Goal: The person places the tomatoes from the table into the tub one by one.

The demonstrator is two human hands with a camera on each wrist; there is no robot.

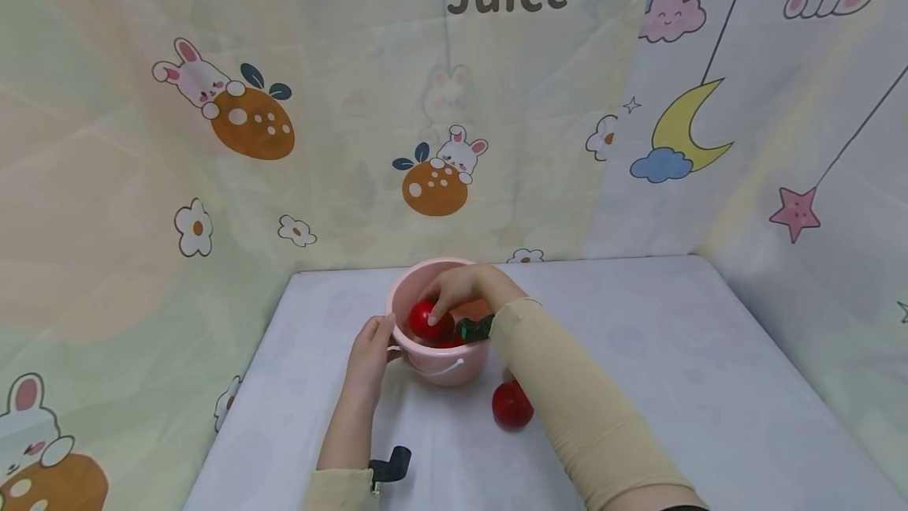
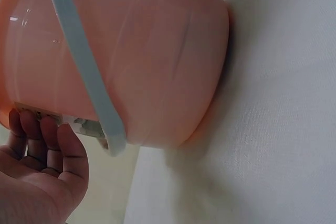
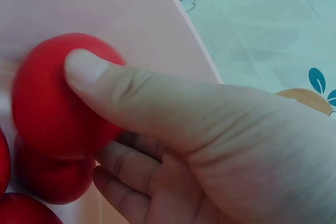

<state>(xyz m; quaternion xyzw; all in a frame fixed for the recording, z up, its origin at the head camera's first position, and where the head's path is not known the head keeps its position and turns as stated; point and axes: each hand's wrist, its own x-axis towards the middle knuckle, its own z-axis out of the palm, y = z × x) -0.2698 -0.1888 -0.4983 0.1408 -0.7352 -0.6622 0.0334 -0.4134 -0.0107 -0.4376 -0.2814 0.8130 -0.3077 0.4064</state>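
Observation:
A pink bucket (image 1: pixel 454 369) with a pale handle (image 2: pixel 86 61) stands on the table. My left hand (image 1: pixel 370 349) holds it at its left rim; the curled fingers show against the outside in the left wrist view (image 2: pixel 44 166). Inside the bucket, my right hand (image 1: pixel 457 290) grips a smooth red apple-like fruit (image 1: pixel 428 322), the thumb lying across it in the right wrist view (image 3: pixel 65 98). More red fruits (image 3: pixel 55 179) lie beneath and beside it. Another red fruit (image 1: pixel 512 404) rests on the table in front of the bucket, partly behind my right forearm.
The table (image 1: pixel 638 322) has a white cover and meets a patterned cloth backdrop (image 1: pixel 340 195) behind and at the sides. Dark wrist-camera mounts (image 1: pixel 392 465) sit on both sleeves; the right one is close to the bucket's rim.

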